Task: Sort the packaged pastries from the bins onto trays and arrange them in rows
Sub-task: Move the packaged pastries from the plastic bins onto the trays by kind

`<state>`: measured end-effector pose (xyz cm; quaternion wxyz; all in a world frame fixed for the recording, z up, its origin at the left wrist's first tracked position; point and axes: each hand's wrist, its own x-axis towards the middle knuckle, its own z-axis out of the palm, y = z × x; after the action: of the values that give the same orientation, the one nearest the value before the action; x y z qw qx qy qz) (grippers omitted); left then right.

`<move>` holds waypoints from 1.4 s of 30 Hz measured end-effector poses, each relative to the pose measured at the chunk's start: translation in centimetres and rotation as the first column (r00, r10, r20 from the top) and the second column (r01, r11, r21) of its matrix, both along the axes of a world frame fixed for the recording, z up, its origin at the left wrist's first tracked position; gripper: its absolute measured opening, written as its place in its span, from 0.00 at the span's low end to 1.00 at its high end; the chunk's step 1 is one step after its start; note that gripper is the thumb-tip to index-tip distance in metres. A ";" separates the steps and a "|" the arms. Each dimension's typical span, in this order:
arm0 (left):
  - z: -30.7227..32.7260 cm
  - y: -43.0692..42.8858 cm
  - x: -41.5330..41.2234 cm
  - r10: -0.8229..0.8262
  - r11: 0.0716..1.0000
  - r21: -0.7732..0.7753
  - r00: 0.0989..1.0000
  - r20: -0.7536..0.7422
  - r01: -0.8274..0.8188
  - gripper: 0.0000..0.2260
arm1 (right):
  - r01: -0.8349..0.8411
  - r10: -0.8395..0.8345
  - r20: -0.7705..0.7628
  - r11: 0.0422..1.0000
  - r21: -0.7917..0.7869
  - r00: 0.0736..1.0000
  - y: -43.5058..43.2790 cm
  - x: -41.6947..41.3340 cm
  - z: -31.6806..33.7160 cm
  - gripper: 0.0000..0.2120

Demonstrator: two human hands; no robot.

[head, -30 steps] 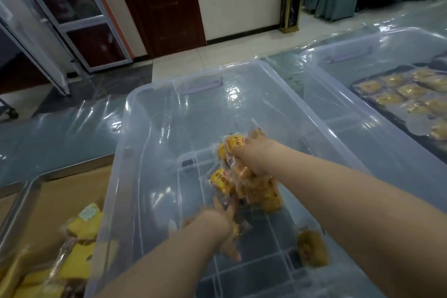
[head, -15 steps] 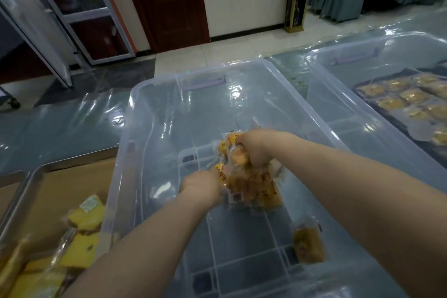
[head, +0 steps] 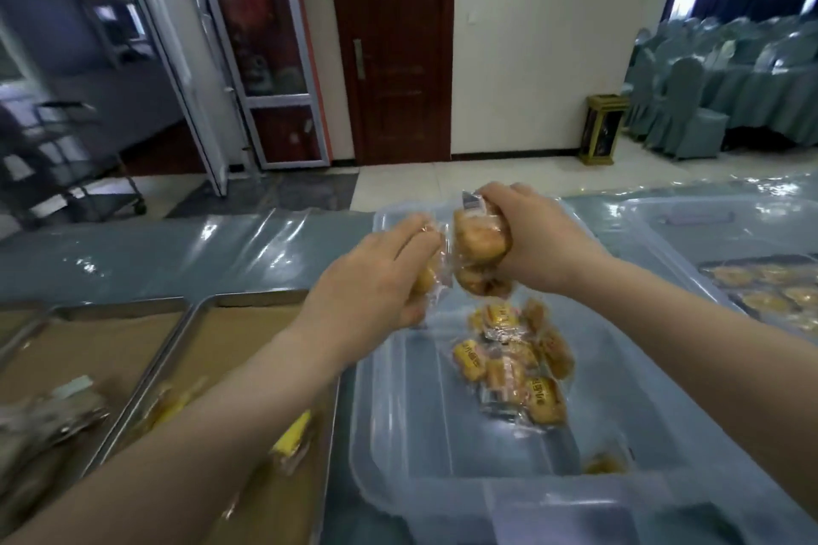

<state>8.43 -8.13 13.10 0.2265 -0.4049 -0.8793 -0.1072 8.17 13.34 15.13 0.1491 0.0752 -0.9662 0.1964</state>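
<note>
Clear plastic wraps the golden pastries (head: 480, 248) bunched in the right grip (head: 535, 243), whose fingers curl round them above the see-through bin (head: 398, 412); the left grip (head: 372, 283), just beside it, pinches another wrapped pastry (head: 426, 279). More packets (head: 513, 363) show lower inside the bin, hanging or lying I cannot tell. A paper-lined tray (head: 230, 332) sits left of the bin on the table (head: 177, 252).

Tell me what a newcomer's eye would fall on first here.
Both hands sit mid-frame above the clear bin: the right hand grips a bunch of wrapped golden pastries, and the left hand holds a packet. A loose cluster of packets shows just below them. At left, a paper-lined metal tray holds a few yellow packets.
</note>
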 end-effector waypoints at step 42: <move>-18.3 -85.1 12.3 0.690 0.305 0.313 0.435 0.578 -0.899 0.25 | 0.095 0.381 0.341 0.537 -0.838 0.859 -89.3 -1.5 -25.8 0.28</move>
<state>20.70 -93.21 -5.17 0.2073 0.2108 -0.9037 -0.3097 6.65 -75.91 -10.64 -0.0987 0.0253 -0.7495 0.6541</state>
